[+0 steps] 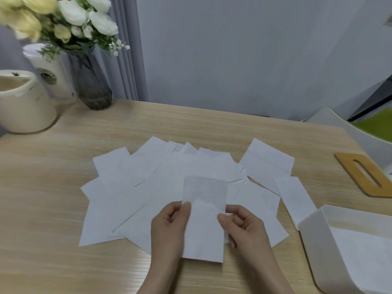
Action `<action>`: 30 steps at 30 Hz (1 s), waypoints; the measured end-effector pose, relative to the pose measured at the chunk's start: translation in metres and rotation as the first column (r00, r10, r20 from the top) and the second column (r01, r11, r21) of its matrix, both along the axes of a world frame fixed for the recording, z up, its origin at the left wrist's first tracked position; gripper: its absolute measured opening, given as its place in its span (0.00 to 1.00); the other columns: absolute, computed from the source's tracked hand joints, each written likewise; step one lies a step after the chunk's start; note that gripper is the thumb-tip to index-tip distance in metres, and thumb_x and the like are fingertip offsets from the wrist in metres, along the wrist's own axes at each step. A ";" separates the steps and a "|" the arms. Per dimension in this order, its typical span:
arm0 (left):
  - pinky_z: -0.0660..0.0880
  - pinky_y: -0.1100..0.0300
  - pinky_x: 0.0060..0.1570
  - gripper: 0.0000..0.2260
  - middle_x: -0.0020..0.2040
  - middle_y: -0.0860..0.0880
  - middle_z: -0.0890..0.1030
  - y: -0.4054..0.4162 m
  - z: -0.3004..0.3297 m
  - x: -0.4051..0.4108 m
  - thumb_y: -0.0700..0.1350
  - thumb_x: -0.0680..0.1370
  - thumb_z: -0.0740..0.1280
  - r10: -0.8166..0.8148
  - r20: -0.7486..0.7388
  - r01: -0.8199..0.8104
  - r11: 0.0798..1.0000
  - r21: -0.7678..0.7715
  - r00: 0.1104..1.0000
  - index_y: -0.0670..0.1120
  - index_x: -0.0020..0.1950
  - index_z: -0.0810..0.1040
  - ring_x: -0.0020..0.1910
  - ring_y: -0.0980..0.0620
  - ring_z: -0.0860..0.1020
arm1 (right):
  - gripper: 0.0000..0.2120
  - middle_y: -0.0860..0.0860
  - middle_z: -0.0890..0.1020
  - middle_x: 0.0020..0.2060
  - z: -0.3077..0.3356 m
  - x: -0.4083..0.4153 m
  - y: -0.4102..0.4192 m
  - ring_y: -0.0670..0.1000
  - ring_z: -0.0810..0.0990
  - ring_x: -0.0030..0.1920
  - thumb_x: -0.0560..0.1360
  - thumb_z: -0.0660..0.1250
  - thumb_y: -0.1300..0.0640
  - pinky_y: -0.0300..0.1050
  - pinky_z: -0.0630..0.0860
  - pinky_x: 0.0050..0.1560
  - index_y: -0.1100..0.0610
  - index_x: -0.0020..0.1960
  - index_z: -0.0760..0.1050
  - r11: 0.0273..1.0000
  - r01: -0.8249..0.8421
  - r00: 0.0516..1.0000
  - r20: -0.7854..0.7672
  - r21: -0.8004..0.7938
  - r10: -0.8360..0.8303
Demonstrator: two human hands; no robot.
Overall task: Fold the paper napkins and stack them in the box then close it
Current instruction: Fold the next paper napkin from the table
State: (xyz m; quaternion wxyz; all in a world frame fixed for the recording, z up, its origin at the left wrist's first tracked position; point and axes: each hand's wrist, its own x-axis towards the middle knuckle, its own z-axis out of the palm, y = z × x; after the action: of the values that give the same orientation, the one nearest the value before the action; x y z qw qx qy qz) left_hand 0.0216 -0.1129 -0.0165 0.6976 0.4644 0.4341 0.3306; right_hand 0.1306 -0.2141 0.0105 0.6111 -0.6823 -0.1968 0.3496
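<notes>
1. A person's two bare hands hold one paper napkin (203, 211) up over a wooden table (53, 209), seen from above.
2. The left hand (169, 223) pinches the napkin's left edge between thumb and curled fingers; the right hand (244, 228) pinches its right edge the same way.
3. The held napkin is a narrow rectangle, its long axis running straight away from the person, with the far end reaching past the fingertips.
4. Beyond and beneath both hands, a loose fan of napkins (148, 183) lies overlapping on the table, not yet gathered.
5. The white box (318, 240) sits open just to the right of the right hand, with some white paper already inside. The right hand is clearly the nearer one.
6. The wooden lid (347, 164) with its slot lies farther off, beyond the box and to the right.
7. Judging from this, placing the napkin means a short carry rightward.
</notes>
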 end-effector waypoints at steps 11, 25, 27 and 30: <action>0.77 0.59 0.36 0.07 0.41 0.46 0.86 0.032 -0.010 -0.023 0.40 0.79 0.66 0.088 0.006 -0.088 0.996 -0.008 0.996 0.46 0.45 0.84 0.39 0.51 0.84 | 0.06 0.42 0.80 0.33 -0.015 -0.001 0.038 0.40 0.73 0.32 0.73 0.71 0.58 0.36 0.69 0.39 0.47 0.47 0.80 0.980 0.070 0.953 0.303 -0.185 -0.011; 0.75 0.55 0.40 0.09 0.46 0.49 0.86 0.049 -0.026 -0.036 0.39 0.82 0.61 0.098 0.009 -0.097 0.993 -0.060 0.995 0.47 0.53 0.81 0.42 0.52 0.85 | 0.20 0.42 0.75 0.43 -0.027 0.025 0.061 0.44 0.76 0.45 0.67 0.72 0.48 0.43 0.68 0.42 0.43 0.55 0.69 0.861 0.155 0.902 0.425 -0.483 0.076; 0.75 0.54 0.41 0.09 0.46 0.48 0.86 0.049 -0.027 -0.036 0.39 0.82 0.61 0.091 0.011 -0.090 0.994 -0.065 0.996 0.47 0.53 0.81 0.43 0.51 0.85 | 0.19 0.43 0.75 0.42 -0.027 0.026 0.062 0.45 0.76 0.44 0.67 0.72 0.49 0.43 0.68 0.40 0.44 0.55 0.69 0.864 0.154 0.902 0.426 -0.479 0.076; 0.75 0.54 0.41 0.09 0.46 0.48 0.86 0.049 -0.027 -0.037 0.38 0.81 0.61 0.085 0.013 -0.084 0.994 -0.062 0.996 0.47 0.53 0.81 0.43 0.51 0.85 | 0.17 0.43 0.76 0.41 -0.027 0.026 0.062 0.42 0.75 0.43 0.68 0.72 0.52 0.43 0.68 0.39 0.44 0.53 0.71 0.869 0.179 0.886 0.460 -0.461 0.061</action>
State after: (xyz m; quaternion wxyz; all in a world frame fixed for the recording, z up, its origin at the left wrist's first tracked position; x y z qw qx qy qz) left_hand -0.0150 -0.0640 -0.0436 0.7002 0.4212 0.4579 0.3501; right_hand 0.1566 -0.1521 -0.0160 0.3642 -0.8835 -0.2190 0.1970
